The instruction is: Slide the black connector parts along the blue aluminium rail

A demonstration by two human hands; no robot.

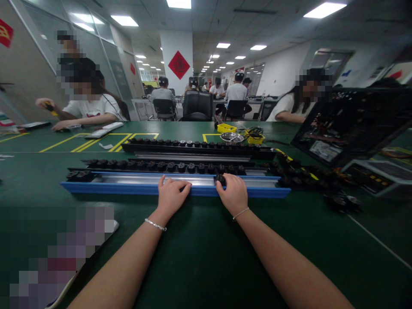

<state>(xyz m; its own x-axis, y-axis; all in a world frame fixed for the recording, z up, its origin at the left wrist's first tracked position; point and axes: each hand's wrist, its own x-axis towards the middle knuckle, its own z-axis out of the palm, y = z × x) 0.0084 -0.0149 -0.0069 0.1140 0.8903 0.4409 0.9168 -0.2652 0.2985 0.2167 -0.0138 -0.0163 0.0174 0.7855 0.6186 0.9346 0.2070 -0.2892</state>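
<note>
A long blue channel-shaped rail (pixel 106 188) with a silvery inside lies crosswise on the green table in front of me. My left hand (pixel 174 195) grips its near wall around the middle, thumb pointing right along the rim and fingers bent over into the channel. Farther right, my right hand (pixel 234 192) pinches a black socket module (pixel 220 178) between thumb and fingers, at or in the channel; whether it is seated cannot be seen. More black modules (pixel 82 175) sit at the rail's left end. Just behind runs a row of round black modules (pixel 171 167).
Another black rail with modules (pixel 193 146) lies farther back. Loose black modules (pixel 343 201), a metal dish (pixel 231 137), a yellow tray (pixel 227 128) and an open black case (pixel 350 124) are at right. A blurred-out object (pixel 71 257) lies front left. Co-workers sit across the table.
</note>
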